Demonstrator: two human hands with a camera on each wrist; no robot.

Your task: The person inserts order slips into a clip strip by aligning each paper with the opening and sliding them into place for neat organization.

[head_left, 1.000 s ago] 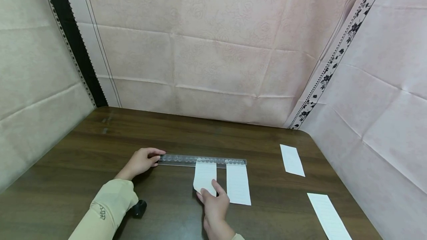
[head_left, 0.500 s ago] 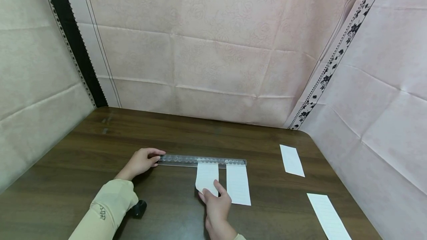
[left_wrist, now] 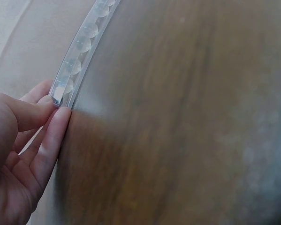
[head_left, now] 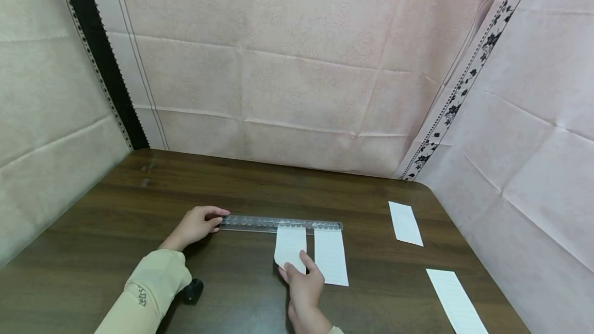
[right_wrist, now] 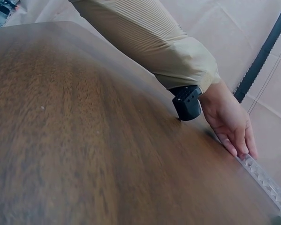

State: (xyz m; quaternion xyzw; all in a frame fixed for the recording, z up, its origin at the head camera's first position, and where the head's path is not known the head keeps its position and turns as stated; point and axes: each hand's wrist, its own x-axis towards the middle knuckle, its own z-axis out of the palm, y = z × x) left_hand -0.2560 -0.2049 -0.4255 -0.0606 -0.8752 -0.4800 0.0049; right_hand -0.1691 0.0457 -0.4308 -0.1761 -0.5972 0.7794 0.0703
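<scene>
My left hand (head_left: 195, 227) pinches the left end of a long, clear, ruler-like plastic strip (head_left: 250, 222). In the left wrist view, thumb and fingers grip the strip (left_wrist: 79, 56), which has a row of round clear shapes along it. My right hand (head_left: 303, 290) holds the near end of a white lined paper slip (head_left: 291, 246) between thumb and fingers. That end bends up a little, while the far end overlaps the strip. Just to the right, a second lined paper slip (head_left: 331, 259) lies flat with its top edge at the strip.
Two more white paper slips lie on the right of the table, a shorter one (head_left: 406, 223) farther back and a longer one (head_left: 456, 300) nearer. The brown wooden table (head_left: 223, 293) is enclosed by pale cloth walls (head_left: 301, 66). A black wrist camera (right_wrist: 187, 103) sits under the left sleeve.
My right hand has slid its paper slip a little to the right along the strip, narrowing the gap to the second slip. My left hand and the strip have stayed put.
</scene>
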